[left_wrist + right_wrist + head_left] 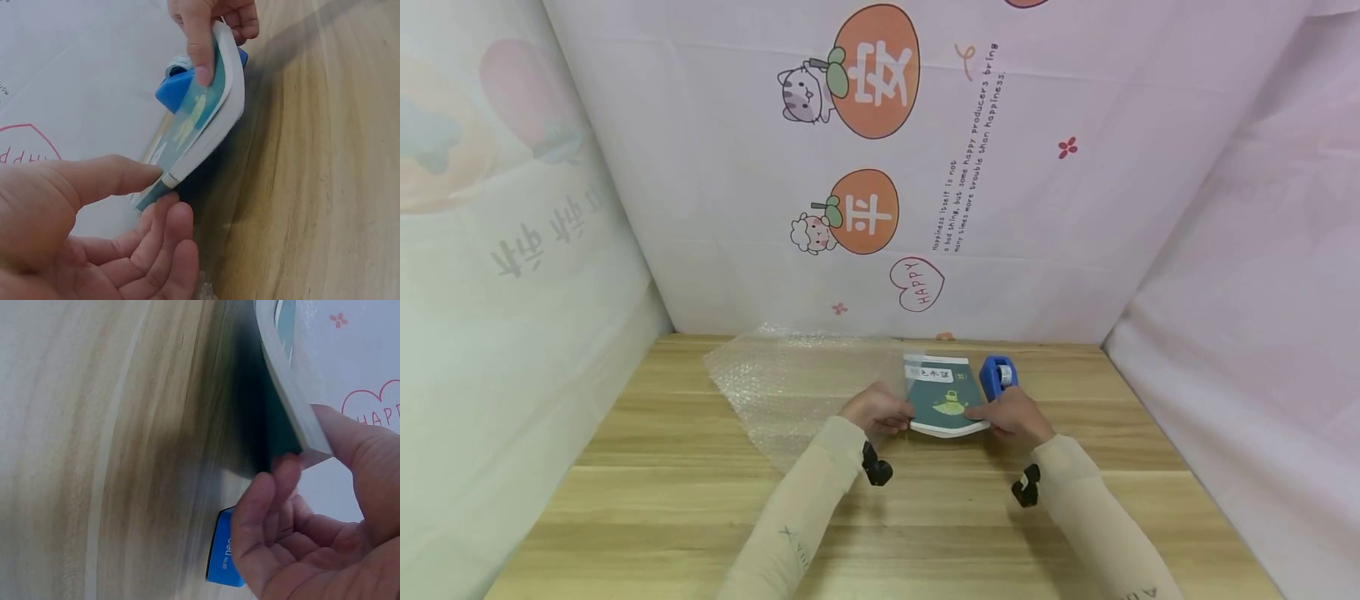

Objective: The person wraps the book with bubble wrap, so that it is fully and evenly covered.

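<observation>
A dark green book (942, 392) with a white label and a yellow figure on its cover is held between both hands, bowed along its near edge. My left hand (877, 408) pinches its left near corner between thumb and fingers. At the right near corner my right hand (1017, 415) grips it, thumb on the cover and fingertips beneath. In the left wrist view the book's white page edge (219, 128) curves above the wood. The right wrist view shows the underside of the book (281, 425) off the table. Just behind the right hand stands a blue tape dispenser (997, 377).
A clear sheet of bubble wrap (797, 387) lies on the wooden table (925, 533), left of the book and partly under the left arm. White printed cloth (730, 167) hangs behind the table and along both sides.
</observation>
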{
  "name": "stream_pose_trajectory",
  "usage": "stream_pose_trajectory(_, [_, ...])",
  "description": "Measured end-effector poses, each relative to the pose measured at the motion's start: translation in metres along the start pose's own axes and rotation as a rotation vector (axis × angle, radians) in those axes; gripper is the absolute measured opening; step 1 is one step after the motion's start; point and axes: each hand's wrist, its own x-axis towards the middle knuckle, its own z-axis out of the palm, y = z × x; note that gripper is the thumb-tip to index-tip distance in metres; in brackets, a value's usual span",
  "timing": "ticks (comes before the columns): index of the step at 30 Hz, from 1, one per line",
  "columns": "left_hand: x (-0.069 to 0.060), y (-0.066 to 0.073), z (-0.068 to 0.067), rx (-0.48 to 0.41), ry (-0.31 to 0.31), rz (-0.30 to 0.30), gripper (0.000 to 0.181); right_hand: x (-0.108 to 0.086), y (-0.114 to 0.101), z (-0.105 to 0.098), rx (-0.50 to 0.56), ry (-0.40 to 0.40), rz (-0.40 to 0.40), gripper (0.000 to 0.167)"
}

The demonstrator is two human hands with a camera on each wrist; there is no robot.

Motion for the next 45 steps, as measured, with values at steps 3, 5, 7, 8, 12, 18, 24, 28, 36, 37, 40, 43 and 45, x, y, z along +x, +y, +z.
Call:
stream_pose_trajectory(3, [-0.001, -0.002, 0.001, 0.013, 0.008, 0.021, 0.011, 0.0, 0.002, 0.0, 0.015, 0.004, -0.045, 0.041])
stream_pose_trajectory(5, [-0.001, -0.003, 0.002, 0.028, 0.018, 0.034, 0.013, 0.0, 0.003, 0.0, 0.006, 0.011, -0.09, 0.045])
stream_pose_trajectory(7, [-0.001, -0.005, 0.003, 0.046, 0.032, 0.046, 0.015, -0.001, 0.004, 0.0, 0.003, 0.023, -0.134, 0.047])
stream_pose_trajectory(8, [-0.001, -0.006, 0.003, 0.056, 0.038, 0.052, 0.016, -0.002, 0.004, 0.0, 0.003, 0.033, -0.152, 0.046])
stream_pose_trajectory(12, [0.001, -0.008, 0.004, 0.089, 0.055, 0.078, 0.017, -0.005, 0.006, 0.002, 0.013, 0.069, -0.205, 0.042])
stream_pose_trajectory(18, [0.004, -0.009, 0.006, 0.111, 0.037, 0.129, 0.018, -0.006, 0.01, -0.001, 0.027, 0.111, -0.215, 0.035])
stream_pose_trajectory(24, [0.01, -0.007, 0.011, 0.138, 0.03, 0.195, 0.019, -0.007, 0.014, -0.009, 0.016, 0.137, -0.219, 0.04])
stream_pose_trajectory(28, [0.013, -0.003, 0.016, 0.155, 0.032, 0.218, 0.016, -0.013, 0.015, -0.015, 0.025, 0.148, -0.213, 0.046])
stream_pose_trajectory(36, [0.012, 0.007, 0.023, 0.129, 0.029, 0.256, 0.016, -0.021, 0.016, -0.027, 0.018, 0.184, -0.201, 0.049])
stream_pose_trajectory(37, [0.011, 0.009, 0.024, 0.121, 0.03, 0.255, 0.017, -0.021, 0.016, -0.028, 0.02, 0.192, -0.204, 0.047])
stream_pose_trajectory(40, [0.01, 0.014, 0.024, 0.091, 0.03, 0.247, 0.016, -0.022, 0.014, -0.033, 0.029, 0.199, -0.217, 0.045])
stream_pose_trajectory(43, [0.007, 0.018, 0.021, 0.086, 0.043, 0.257, 0.015, -0.024, 0.009, -0.037, 0.02, 0.203, -0.227, 0.047])
stream_pose_trajectory(45, [0.004, 0.022, 0.018, 0.099, 0.053, 0.266, 0.015, -0.025, 0.005, -0.038, 0.013, 0.207, -0.232, 0.05])
